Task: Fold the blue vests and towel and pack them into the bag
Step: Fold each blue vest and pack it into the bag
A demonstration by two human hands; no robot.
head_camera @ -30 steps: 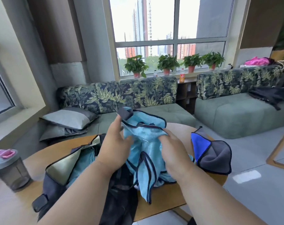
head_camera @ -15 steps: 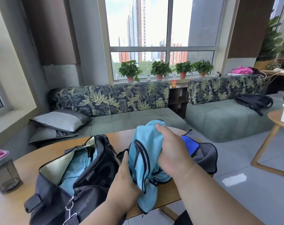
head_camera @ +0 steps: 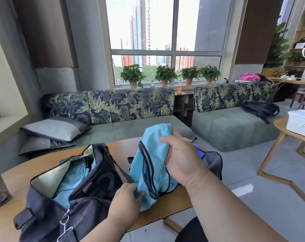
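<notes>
Vest position: light-blue vest (head_camera: 153,165) held bunched above the wooden worktop (head_camera: 48,159), just right of the bag (head_camera: 89,193).
Right grip: right hand (head_camera: 181,159) curls round the vest's upper bundle, fingers wrapped over the fabric.
Left grip: left hand (head_camera: 125,201) pinches the vest's lower hem beside the bag's edge.
Bag: dark, mouth open, pale lining; more light-blue fabric (head_camera: 75,179) lies inside.
Hidden: grey and blue towel (head_camera: 212,161) mostly behind the right hand; its fold cannot be made out.
Vest look: mesh-like cloth, dark piping along edges, crumpled rather than flat.
</notes>
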